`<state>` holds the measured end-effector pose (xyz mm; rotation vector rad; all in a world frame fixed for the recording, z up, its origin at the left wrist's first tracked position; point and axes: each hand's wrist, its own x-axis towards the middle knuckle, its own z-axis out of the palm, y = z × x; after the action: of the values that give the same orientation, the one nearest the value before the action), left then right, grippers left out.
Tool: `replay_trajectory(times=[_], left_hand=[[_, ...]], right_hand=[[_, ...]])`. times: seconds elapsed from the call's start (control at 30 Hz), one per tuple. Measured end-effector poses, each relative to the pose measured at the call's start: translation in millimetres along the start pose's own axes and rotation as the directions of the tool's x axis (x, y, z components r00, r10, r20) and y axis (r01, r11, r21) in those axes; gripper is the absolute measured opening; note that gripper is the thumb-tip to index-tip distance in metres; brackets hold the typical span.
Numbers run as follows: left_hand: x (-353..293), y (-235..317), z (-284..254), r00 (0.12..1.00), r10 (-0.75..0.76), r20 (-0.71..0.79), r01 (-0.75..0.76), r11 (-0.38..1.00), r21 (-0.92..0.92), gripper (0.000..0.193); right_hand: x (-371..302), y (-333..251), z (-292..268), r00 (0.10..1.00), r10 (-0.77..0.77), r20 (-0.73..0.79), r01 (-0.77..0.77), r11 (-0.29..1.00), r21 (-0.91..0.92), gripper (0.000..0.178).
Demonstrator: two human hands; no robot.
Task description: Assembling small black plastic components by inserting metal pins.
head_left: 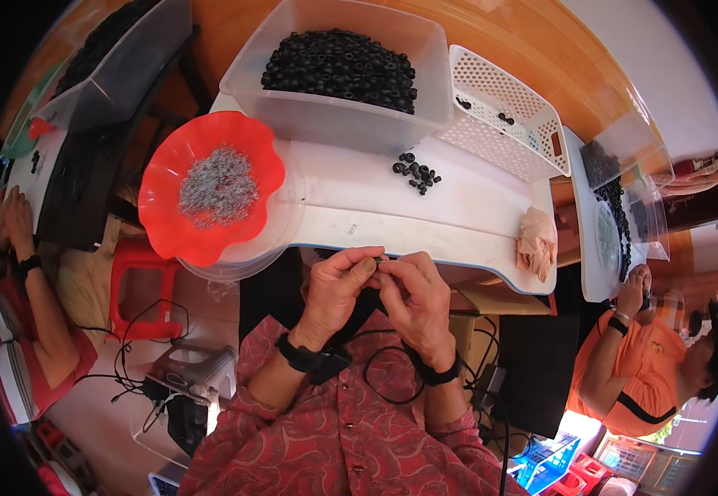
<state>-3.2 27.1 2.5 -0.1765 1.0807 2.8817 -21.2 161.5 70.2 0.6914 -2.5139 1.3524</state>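
Note:
My left hand (336, 291) and my right hand (414, 298) meet at the table's front edge, fingertips pinched together. Between them shows a sliver of a small dark piece (378, 261), mostly covered by the fingers. It looks like the black parts on the table, but its exact kind is hidden. Just beyond my hands lies a loose group of small black ring-shaped parts (417, 172) on the white tabletop (326, 186). To the left, a red scalloped bowl (157, 194) holds a heap of small silvery-grey pieces (218, 186).
A clear bin (334, 124) full of black parts (338, 70) stands at the back. Right of it sits a white perforated basket (500, 149) with a few parts. A crumpled beige cloth (535, 241) lies at the right edge. People work at tables on both sides.

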Motion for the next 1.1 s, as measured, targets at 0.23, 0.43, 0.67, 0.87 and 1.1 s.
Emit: replay_trajectory(times=[0.23, 0.43, 0.67, 0.87, 1.1], left_hand=[[-2, 1, -5, 1.000, 0.015, 0.023, -0.016, 0.999, 0.029, 0.024], [2, 0, -7, 0.999, -0.030, 0.045, 0.039, 0.976, -0.215, 0.026], [1, 3, -5, 0.998, -0.049, 0.042, 0.056, 0.981, -0.187, 0.026], [-1, 5, -4, 0.999, -0.045, 0.023, 0.048, 0.988, -0.147, 0.026], [-2, 6, -4, 0.997, -0.042, 0.060, 0.050, 0.990, -0.135, 0.026]], right_hand=[[4, -3, -5, 0.998, 0.015, 0.067, -0.017, 0.999, 0.034, 0.021], [-5, 3, 7, 0.995, 0.098, 0.019, -0.100, 0.970, 0.223, 0.021], [-5, 2, 6, 0.998, 0.064, 0.006, -0.064, 0.984, 0.163, 0.021], [-4, -7, 4, 0.997, 0.079, 0.019, -0.081, 0.989, 0.122, 0.020], [-3, -10, 0, 0.998, 0.059, 0.025, -0.061, 0.997, 0.055, 0.018]])
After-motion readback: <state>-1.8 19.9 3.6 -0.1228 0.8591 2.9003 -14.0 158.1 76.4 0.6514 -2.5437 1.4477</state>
